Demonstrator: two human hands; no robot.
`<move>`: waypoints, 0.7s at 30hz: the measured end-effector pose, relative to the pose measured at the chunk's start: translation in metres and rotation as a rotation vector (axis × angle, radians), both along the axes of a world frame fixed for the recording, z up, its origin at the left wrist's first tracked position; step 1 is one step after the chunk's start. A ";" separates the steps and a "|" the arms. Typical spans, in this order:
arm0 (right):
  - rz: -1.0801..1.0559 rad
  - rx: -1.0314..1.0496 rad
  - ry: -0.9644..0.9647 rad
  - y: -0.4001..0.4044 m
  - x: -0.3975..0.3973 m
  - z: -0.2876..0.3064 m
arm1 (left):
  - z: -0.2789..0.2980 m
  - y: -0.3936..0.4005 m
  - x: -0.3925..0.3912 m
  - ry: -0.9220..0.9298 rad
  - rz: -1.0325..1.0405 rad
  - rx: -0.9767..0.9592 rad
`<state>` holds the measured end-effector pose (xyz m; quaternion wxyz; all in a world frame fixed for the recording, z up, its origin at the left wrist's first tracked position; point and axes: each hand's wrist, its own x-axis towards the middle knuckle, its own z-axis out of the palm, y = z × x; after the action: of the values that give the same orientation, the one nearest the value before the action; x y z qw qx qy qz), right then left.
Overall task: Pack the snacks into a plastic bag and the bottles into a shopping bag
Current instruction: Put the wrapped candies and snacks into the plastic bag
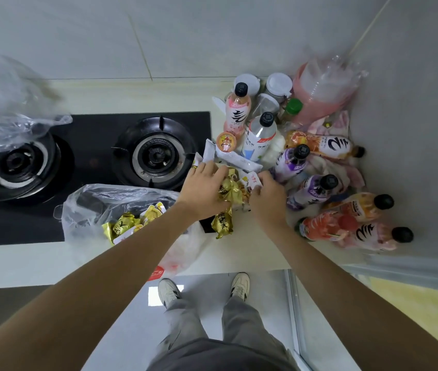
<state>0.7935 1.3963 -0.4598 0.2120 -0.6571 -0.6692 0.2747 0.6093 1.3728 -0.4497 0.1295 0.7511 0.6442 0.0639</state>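
Head view, looking down: a pale countertop runs along a grey tiled wall, and a black two-burner gas hob is set into it; a crumpled clear bag, partly blurred, lies over the hob's far left burner. At the hob's near edge a clear plastic bag sits open on its side, with gold-wrapped and yellow-lidded snacks already inside it. In the right corner stands a cluster of bottles: a pink-labelled one and a white-labelled one stand upright, two purple-labelled ones lean, and several orange and pink ones lie on their sides toward the wall; behind them are white-lidded jars and a pink container wrapped in clear film. Between hob and bottles lies a loose pile of snacks on the counter: long white packets, a small round orange-lidded cup, and gold foil wrappers. Both bare arms reach into this pile. The left hand rests palm down with fingers curled over the gold wrappers, and one gold packet hangs just below its wrist; the right hand has its fingers bent around a small white and red packet, thumb side toward the gold foil; whether it fully grips the packet cannot be told.
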 end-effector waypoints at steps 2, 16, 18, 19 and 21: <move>0.023 0.096 -0.039 -0.004 0.002 0.009 | 0.019 -0.008 -0.004 -0.133 0.030 0.031; 0.407 -0.119 0.145 -0.062 -0.123 0.055 | 0.043 -0.160 -0.121 -0.187 0.518 -0.190; 0.493 -0.160 0.030 -0.073 -0.141 0.044 | 0.033 -0.168 -0.130 -0.151 0.544 -0.228; 0.532 -0.174 -0.029 -0.076 -0.147 0.036 | 0.027 -0.171 -0.133 -0.138 0.562 -0.232; 0.579 -0.158 -0.139 -0.080 -0.157 0.024 | 0.017 -0.172 -0.137 -0.123 0.595 -0.240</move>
<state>0.6364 1.3164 -0.4362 0.0268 -0.4707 -0.8181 0.3293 0.4722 1.2009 -0.4326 0.2313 0.5040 0.8294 0.0680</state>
